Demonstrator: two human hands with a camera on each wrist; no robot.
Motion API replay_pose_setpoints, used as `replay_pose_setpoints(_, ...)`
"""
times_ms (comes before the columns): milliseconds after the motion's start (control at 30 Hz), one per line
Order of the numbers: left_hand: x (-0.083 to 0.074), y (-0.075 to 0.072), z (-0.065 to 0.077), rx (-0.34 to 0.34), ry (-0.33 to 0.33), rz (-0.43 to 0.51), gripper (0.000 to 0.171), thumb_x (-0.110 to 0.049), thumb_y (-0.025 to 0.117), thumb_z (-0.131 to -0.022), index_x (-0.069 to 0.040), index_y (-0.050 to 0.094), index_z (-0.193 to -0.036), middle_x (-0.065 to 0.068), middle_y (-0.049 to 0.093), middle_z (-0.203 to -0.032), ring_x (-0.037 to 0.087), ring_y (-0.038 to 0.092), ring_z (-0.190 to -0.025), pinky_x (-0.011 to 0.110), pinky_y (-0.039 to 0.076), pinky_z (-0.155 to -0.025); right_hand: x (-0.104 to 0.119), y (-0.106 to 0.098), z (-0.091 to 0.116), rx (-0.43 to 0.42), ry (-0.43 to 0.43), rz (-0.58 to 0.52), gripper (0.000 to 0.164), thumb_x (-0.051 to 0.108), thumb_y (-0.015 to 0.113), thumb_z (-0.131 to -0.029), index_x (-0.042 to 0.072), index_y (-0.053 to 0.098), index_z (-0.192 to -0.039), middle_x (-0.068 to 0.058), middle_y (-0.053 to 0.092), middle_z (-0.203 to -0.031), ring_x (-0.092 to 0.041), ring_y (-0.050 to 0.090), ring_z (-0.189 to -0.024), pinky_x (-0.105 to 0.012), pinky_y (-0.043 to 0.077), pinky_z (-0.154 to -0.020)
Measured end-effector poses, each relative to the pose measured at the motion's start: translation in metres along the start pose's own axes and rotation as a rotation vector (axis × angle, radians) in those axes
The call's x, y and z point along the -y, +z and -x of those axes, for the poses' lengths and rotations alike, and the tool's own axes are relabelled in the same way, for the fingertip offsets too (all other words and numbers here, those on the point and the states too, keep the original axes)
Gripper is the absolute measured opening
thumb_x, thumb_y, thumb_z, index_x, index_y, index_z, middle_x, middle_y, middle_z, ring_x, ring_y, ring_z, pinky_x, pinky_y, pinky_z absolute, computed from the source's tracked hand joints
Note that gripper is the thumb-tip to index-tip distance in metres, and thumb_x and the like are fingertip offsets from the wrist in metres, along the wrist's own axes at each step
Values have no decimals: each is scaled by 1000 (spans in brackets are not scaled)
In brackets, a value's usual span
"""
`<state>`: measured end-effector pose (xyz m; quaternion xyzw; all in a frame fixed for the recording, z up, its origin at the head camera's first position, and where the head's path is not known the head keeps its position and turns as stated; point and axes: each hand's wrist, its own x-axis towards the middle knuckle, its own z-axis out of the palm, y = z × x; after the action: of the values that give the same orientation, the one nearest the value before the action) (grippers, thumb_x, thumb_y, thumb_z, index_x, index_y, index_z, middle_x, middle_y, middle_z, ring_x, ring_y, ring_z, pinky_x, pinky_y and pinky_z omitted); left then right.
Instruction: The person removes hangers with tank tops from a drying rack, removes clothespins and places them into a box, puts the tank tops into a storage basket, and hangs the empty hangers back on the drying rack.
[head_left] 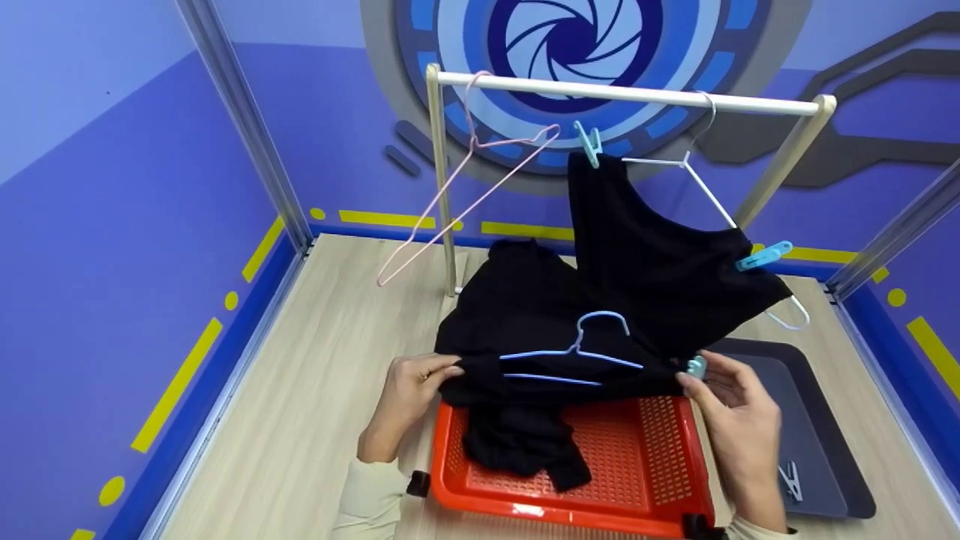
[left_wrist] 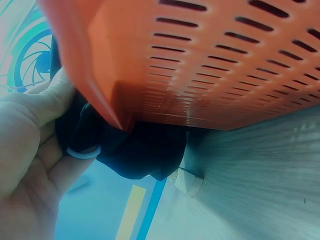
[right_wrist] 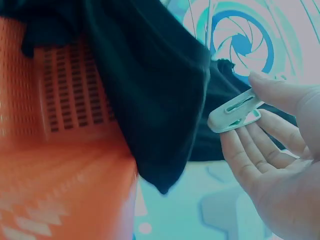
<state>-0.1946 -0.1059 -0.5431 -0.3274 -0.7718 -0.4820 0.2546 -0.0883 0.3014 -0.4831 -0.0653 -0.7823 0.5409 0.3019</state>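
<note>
A black garment [head_left: 469,315] lies over the back of the red basket, with a blue hanger [head_left: 576,349] set in its neck opening. My left hand [head_left: 411,394] pinches the garment's left shoulder between thumb and fingers. In the left wrist view, that hand [left_wrist: 37,135] holds the dark cloth beside the basket wall. At the opposite shoulder, my right hand [head_left: 739,412] pinches a pale teal clothespin [head_left: 697,367]. The right wrist view shows the clothespin [right_wrist: 235,112] between thumb and fingertips, close to the black cloth [right_wrist: 155,100].
A rack [head_left: 630,91] carries a bare pink hanger [head_left: 469,206] and a white hanger [head_left: 709,187] with a black top [head_left: 660,255] clipped by teal pegs [head_left: 590,144]. Black cloth [head_left: 521,442] lies inside the red basket [head_left: 615,450]. A grey tray [head_left: 817,420] holds a clothespin [head_left: 790,480].
</note>
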Motion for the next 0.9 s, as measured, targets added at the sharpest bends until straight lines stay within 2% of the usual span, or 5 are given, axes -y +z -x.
replay_pose_setpoints(400, 0, 0, 0, 3, -9, 10, 17, 2, 87, -80, -2, 84, -96, 7, 81, -93, 24, 79, -83, 32, 62, -76, -18, -39, -11, 14, 99, 278, 44, 2, 87, -89, -2, 70, -129, 12, 69, -108, 7, 63, -93, -7, 49, -82)
replay_pose_setpoints(633, 2, 1, 1, -1, 8, -11, 19, 3, 88, -77, -2, 84, -96, 7, 81, -93, 23, 79, -84, 30, 61, -77, -48, -64, -19, 86, 212, 459, 50, 19, 87, -92, 0, 67, -134, -23, 71, -124, 19, 51, -89, -2, 43, -76)
replay_pose_setpoints(733, 2, 1, 1, 0, 8, -14, 19, 2, 89, -77, -2, 84, -95, 7, 81, -93, 24, 79, -84, 30, 61, -77, -60, -74, -22, 117, 258, 525, 52, 20, 84, -95, -3, 64, -137, -27, 68, -127, 6, 59, -93, -3, 41, -72)
replay_pose_setpoints(833, 3, 1, 1, 3, 6, -22, 19, 2, 89, -77, -3, 85, -95, 7, 81, -93, 23, 79, -84, 31, 62, -77, -72, -81, -25, 141, 295, 574, 52, 19, 81, -97, -7, 60, -138, -32, 65, -129, -24, 68, -105, -5, 38, -67)
replay_pose_setpoints(900, 3, 1, 1, 4, 4, -25, 19, 1, 89, -77, -3, 85, -95, 7, 81, -93, 23, 79, -84, 32, 62, -76, -79, -84, -27, 146, 312, 602, 52, 16, 80, -98, -9, 59, -138, -34, 64, -130, -43, 65, -114, -8, 38, -66)
